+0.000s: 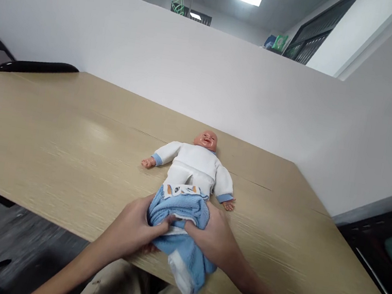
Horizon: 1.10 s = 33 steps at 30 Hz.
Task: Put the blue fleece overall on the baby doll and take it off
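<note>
Blue cloth point(185, 205), thick and towel-like, is bunched between my two hands at the near edge of the table point(54, 131), covering the lower legs of a doll point(193, 164). My left hand point(137, 219) holds the left side of the bundle and my right hand point(218, 234) the right. Both thumbs reach inward over the top and pinch the folds, their tips pointing towards each other with a small gap between; my other fingers are mostly hidden by the cloth, so I cannot tell whether they are spread or pressed together. Along the far edge of the bundle runs a white band point(180, 190) with a dark and orange print, and a white end point(179, 270) hangs out on the near side. The doll lies on its back, head at the far end, arms out to left and right, in a white sweater point(196, 156) with blue cuffs. Beyond the table stands a pale wall point(178, 66), with a black chair point(38, 67) at the far left. Nearest to me are my beige trousers point(115, 290), just below the table edge.
</note>
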Tool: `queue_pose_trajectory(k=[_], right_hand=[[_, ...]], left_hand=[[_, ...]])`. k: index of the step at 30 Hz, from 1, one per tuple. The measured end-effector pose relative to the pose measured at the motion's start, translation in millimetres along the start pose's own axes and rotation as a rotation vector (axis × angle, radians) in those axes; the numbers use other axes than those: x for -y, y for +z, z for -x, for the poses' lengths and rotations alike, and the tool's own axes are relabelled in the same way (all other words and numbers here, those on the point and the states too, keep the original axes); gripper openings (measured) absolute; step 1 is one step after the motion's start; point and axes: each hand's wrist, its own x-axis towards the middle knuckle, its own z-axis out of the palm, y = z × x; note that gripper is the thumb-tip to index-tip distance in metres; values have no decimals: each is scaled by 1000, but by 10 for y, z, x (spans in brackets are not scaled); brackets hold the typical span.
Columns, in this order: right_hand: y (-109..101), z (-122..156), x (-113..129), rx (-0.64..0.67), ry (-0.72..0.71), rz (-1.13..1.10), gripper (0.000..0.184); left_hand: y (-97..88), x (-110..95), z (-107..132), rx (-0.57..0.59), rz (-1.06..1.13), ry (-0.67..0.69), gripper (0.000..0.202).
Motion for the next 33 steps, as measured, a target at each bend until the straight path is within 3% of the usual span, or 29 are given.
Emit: queue_pose_trajectory(k=[5, 9, 16, 21, 25, 28, 33], right_hand=[[89, -137, -167, -78, 30, 120, 27], [89, -282, -255, -143, -106, 132, 42], [-168, -631, -166, -121, -65, 263, 14], [-306, -501, 174, -80, -105, 298, 15], [-244, -247, 368, 68, -181, 278, 14], [-129, -178, 358, 120, -167, 357, 11], [41, -229, 191, 160, -103, 467, 16]], left_hand=[[-8, 11, -153, -21, -163, 49, 36], [-17, 4, -335, -34, -238, 60, 41], [-27, -31, -617, -82, -250, 53, 36], [-129, -106, -402, -83, -58, 69, 38], [-207, 10, -60, -71, -21, -16, 53], [-206, 169, 65, -30, -96, -78, 55], [-120, 354, 13, -4, -329, -103, 45]])
